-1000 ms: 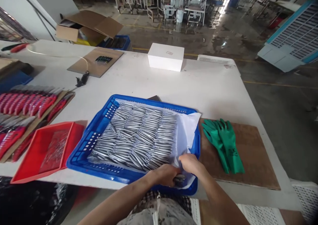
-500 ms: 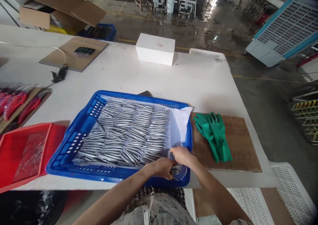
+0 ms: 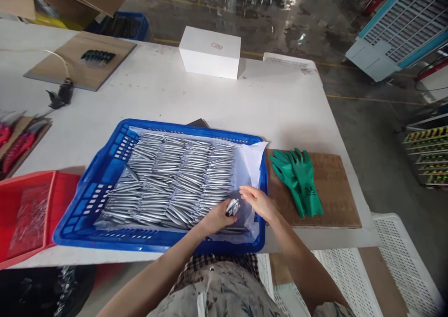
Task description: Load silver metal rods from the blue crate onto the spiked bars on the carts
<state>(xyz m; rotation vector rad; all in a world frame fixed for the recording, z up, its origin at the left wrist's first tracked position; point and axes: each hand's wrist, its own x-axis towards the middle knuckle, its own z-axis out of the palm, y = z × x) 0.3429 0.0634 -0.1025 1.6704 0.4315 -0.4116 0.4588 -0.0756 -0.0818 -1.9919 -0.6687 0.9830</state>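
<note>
My left hand [image 3: 217,218] is closed around a small bunch of slim silver metal pieces [image 3: 233,207], their ends pointing up and to the right. Just right of the bunch, my right hand [image 3: 257,201] is held with its fingers stretched out and nothing in them. Both hands are over the right end of a blue plastic basket [image 3: 157,248]. Rows of the same slim silver pieces [image 3: 175,177] lie in it on white paper [image 3: 250,163]. The exact kind of these pieces is not clear.
Right of the basket, green gloves [image 3: 297,182] lie on a cardboard sheet [image 3: 336,191]. A red bin [image 3: 63,205] stands at the left, near red-handled tools [image 3: 21,144]. Farther back are a white box [image 3: 210,51] and a board [image 3: 77,70] with dark pieces.
Both hands have risen and moved away from the basket's near right corner. The bunch in my left hand now shows end-on, and my right hand has come apart from it. The view has shifted.
</note>
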